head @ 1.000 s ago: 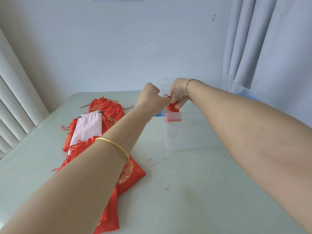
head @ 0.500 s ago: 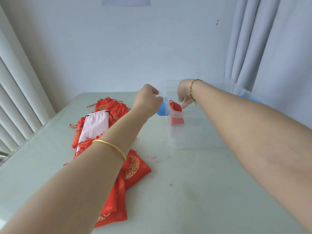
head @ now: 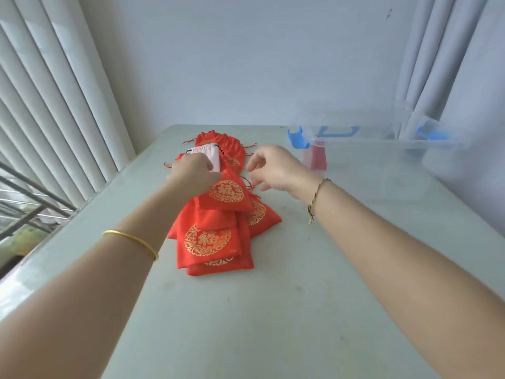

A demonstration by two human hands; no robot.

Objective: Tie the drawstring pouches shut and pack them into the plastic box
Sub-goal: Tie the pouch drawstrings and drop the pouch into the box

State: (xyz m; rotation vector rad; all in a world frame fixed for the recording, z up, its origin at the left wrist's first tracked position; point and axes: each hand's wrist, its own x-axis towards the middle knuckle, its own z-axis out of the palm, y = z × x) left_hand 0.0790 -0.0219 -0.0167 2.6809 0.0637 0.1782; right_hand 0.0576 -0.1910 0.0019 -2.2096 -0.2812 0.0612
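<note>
Head view: red gold-printed pouches (head: 209, 243) heaped, seemingly untied.

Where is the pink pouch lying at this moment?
In the head view the pink pouch lies on the far red pouches, left of the plastic box, just beyond the left hand.

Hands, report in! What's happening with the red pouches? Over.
Left hand grips top red pouch on the pile. Right hand open beside it. One packed pouch in plastic box. Nothing blocking.
</note>
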